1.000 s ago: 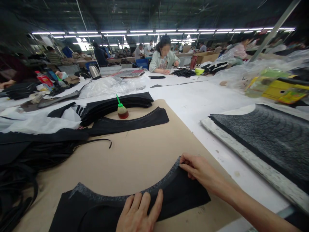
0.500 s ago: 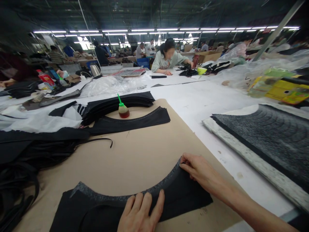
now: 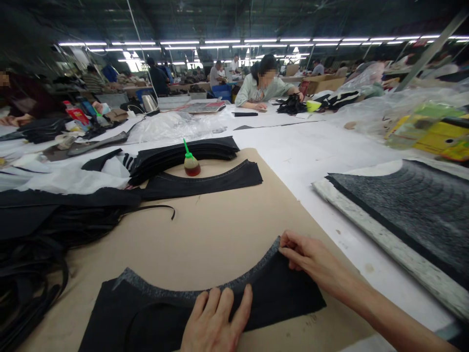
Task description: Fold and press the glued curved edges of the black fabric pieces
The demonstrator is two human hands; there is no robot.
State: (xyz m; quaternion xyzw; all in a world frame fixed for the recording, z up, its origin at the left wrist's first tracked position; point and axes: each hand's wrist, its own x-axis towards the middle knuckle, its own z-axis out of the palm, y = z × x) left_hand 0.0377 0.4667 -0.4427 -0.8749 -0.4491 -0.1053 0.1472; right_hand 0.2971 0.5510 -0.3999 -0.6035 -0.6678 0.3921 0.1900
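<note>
A black fabric panel (image 3: 286, 288) with a curved upper edge lies in front of me on brown paper (image 3: 220, 220). A grey, speckled band runs along that curve. My left hand (image 3: 218, 318) rests flat on the panel near its middle, fingers spread, fingertips just below the band. At the panel's upper right corner, my right hand (image 3: 304, 254) pinches the edge between thumb and fingers. Beyond lies a similar curved black piece (image 3: 220, 181). Behind it sit a stack of black pieces (image 3: 164, 156) and a small bottle (image 3: 192, 167) with a green nozzle and reddish-brown liquid.
Dark fabric and strips (image 3: 54, 220) pile up at the left. To the right, a pale board (image 3: 366, 225) carries grey-coated black pieces (image 3: 414, 195). Clear plastic (image 3: 176, 127) lies farther back. Across the white table a co-worker (image 3: 264, 85) leans over black material.
The whole view has shifted slightly, so everything appears a little further right. Both hands keep their places on the black panel.
</note>
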